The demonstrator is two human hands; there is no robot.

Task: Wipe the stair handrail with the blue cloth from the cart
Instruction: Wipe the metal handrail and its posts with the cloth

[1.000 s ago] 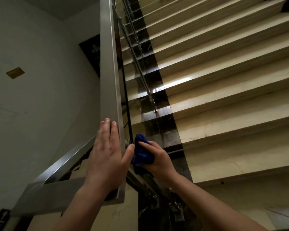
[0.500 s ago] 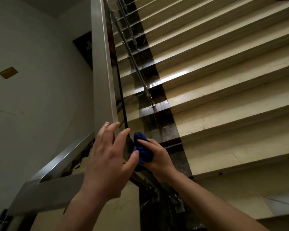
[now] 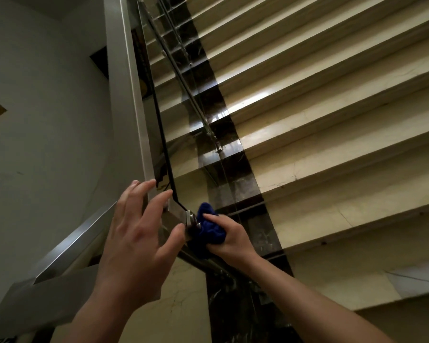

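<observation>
A brushed steel handrail (image 3: 125,115) rises steeply from the lower left to the top of the view, with a glass panel below it. My left hand (image 3: 136,241) is spread over the rail's lower bend, fingertips on the steel and thumb near a round metal fitting (image 3: 191,221). My right hand (image 3: 227,237) grips a bunched blue cloth (image 3: 209,230) and presses it against that fitting on the stair side of the glass.
Cream stone steps (image 3: 332,134) with a dark marble border strip (image 3: 233,174) climb to the right. A lower run of handrail (image 3: 67,246) slants down to the left along a pale wall (image 3: 42,144). A thin steel rail with standoffs (image 3: 196,105) follows the glass.
My left hand has lifted from lying flat on the rail to a spread pose with fingertips touching. My right hand with the cloth stays at the fitting; the view shifted slightly.
</observation>
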